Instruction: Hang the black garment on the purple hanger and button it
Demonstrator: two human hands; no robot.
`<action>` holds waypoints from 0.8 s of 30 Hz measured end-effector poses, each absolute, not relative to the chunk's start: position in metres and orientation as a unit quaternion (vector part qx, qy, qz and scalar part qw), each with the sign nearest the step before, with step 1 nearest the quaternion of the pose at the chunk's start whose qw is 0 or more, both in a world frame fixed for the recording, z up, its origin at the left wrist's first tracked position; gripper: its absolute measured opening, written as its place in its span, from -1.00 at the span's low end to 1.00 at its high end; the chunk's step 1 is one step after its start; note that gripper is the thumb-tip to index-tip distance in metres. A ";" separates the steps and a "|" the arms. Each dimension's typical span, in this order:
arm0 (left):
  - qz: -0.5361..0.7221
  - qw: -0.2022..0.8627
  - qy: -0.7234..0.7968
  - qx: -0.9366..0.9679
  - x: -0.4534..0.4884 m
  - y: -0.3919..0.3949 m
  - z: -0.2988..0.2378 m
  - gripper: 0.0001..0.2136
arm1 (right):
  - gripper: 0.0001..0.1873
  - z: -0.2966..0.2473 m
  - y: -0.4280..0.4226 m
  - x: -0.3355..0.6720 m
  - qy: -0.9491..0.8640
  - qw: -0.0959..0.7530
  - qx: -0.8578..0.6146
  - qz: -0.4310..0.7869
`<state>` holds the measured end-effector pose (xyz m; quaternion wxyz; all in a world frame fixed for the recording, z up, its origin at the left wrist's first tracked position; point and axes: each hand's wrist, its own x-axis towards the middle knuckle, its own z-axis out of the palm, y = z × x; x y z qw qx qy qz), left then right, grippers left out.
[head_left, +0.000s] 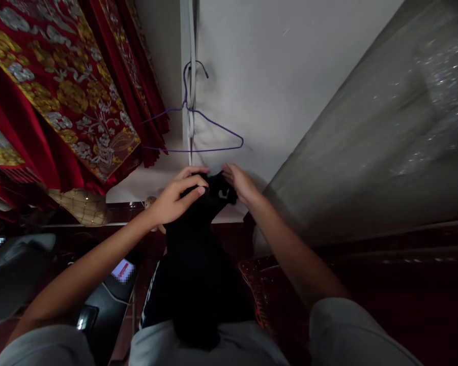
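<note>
A black garment [193,223] hangs from my two hands in front of my body, with a small pale mark near its upper right corner. My left hand [177,197] is closed on the upper left edge, thumb and fingers pinching the cloth. At the upper right edge, my right hand [243,185] grips the fabric, its fingertips partly hidden behind it. Just above both hands, a purple wire hanger [217,123] hangs by the wall with no clothing on it. Whether the garment is a shirt or something else, I cannot tell.
Red cloth with gold and silver embroidery [74,91] hangs at the upper left. A large plastic-wrapped grey panel [351,152] leans along the right. At lower left, a phone with a lit screen [122,270] lies on a dark seat [109,305]. A pale wall [259,66] stands ahead.
</note>
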<state>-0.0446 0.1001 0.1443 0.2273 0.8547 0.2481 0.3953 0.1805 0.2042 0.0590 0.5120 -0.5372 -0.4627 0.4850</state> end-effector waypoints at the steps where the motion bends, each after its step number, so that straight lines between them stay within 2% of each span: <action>1: 0.413 0.212 0.261 0.846 -0.044 0.100 0.144 -0.82 | -0.33 0.064 0.194 0.178 -0.500 0.477 -0.494 0.527; 4: 0.447 0.162 0.291 0.830 -0.041 0.105 0.144 -0.80 | -0.18 0.088 0.156 0.158 -0.606 0.378 -0.316 0.625; 7: 0.460 0.147 0.309 0.819 -0.043 0.115 0.147 -0.75 | -0.44 0.114 0.129 0.133 -0.632 0.355 -0.222 0.652; 10: 0.449 0.263 0.326 0.789 -0.057 0.124 0.149 -0.58 | -0.67 0.131 0.126 0.120 -0.602 0.368 -0.276 0.653; 13: 0.370 0.488 0.321 0.722 -0.075 0.126 0.146 -0.37 | -0.88 0.143 0.132 0.126 -0.591 0.382 -0.368 0.608; 15: 0.330 0.576 0.316 0.678 -0.084 0.123 0.141 -0.37 | -0.86 0.151 0.132 0.134 -0.646 0.337 -0.391 0.562; 17: 0.337 0.593 0.320 0.658 -0.086 0.120 0.133 -0.45 | -0.81 0.161 0.126 0.139 -0.722 0.277 -0.371 0.514; 19: 0.355 0.590 0.316 0.652 -0.082 0.116 0.124 -0.48 | -0.75 0.172 0.118 0.140 -0.787 0.262 -0.319 0.458; 22: 0.333 0.598 0.294 0.667 -0.072 0.113 0.107 -0.35 | -0.71 0.187 0.110 0.138 -0.834 0.315 -0.278 0.359; 24: 0.291 0.553 0.304 0.719 -0.070 0.115 0.099 -0.26 | -0.77 0.197 0.110 0.143 -0.836 0.362 -0.285 0.297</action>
